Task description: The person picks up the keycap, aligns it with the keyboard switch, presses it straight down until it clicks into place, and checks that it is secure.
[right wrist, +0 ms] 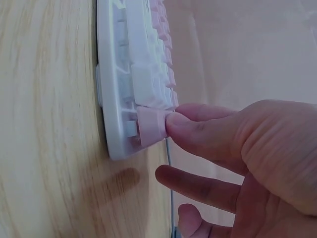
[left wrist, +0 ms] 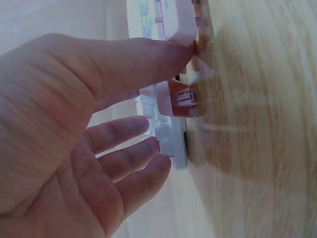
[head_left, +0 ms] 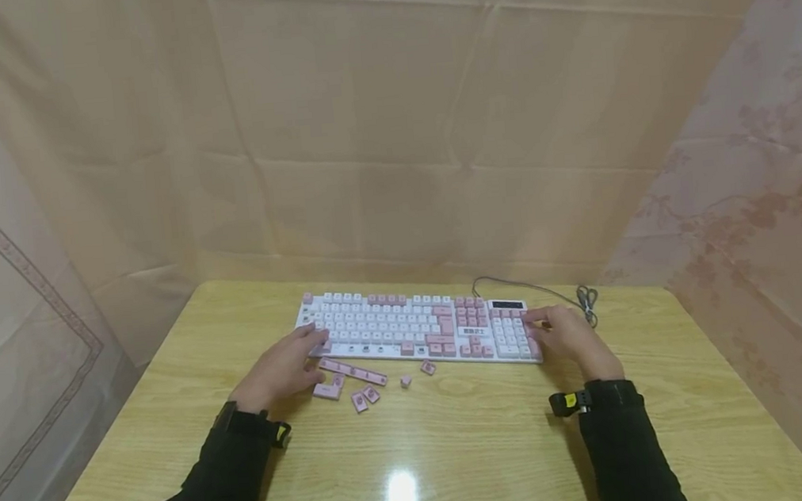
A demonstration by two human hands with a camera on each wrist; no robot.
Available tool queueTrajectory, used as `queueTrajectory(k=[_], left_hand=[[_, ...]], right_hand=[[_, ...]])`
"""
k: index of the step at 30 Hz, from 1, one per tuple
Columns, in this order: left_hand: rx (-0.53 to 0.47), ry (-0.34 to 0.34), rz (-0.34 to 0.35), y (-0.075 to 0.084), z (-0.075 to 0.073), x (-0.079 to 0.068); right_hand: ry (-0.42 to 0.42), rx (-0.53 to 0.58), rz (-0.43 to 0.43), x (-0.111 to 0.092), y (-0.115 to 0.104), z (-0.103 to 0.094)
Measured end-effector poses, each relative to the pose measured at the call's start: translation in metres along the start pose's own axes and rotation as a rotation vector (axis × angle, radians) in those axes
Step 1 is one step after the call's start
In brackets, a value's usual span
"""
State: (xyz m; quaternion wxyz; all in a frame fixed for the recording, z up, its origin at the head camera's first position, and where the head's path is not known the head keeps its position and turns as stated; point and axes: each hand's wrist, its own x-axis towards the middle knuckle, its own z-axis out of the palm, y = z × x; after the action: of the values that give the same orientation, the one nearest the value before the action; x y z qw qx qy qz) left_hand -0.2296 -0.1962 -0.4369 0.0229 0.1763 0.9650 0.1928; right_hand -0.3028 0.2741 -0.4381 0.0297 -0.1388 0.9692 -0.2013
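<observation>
A white and pink computer keyboard lies on the table. Over its left end spreads my left hand, fingertips at the keys and thumb low by the front edge. In the left wrist view the thumb overlaps loose pink keycaps, one pink keycap showing its underside stem. My right hand is at the number pad's right edge; its thumb touches a pink keycap at the corner, the index finger partly hidden behind it. A long pink spacebar and several loose pink keycaps lie before the keyboard.
Several positions in the keyboard's front row show bare switches. A dark cable runs from the back of the keyboard to a tied bundle at the right. The wooden table ends at hanging cloths behind.
</observation>
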Motion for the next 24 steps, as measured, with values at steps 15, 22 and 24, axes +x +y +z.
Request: queueTrajectory(k=[15,22,24], left_hand=[[0.004,-0.012,-0.005,0.0,0.0,0.0],[0.014,-0.01,-0.002,0.002,-0.003,0.0],[0.014,-0.012,-0.005,0.002,-0.003,-0.001]], right_hand=[[0.01,-0.001,0.039,-0.003,-0.006,-0.002],[0.055,-0.07,0.016,-0.003,-0.013,-0.002],[0.043,-0.082,0.036,-0.003,-0.015,-0.002]])
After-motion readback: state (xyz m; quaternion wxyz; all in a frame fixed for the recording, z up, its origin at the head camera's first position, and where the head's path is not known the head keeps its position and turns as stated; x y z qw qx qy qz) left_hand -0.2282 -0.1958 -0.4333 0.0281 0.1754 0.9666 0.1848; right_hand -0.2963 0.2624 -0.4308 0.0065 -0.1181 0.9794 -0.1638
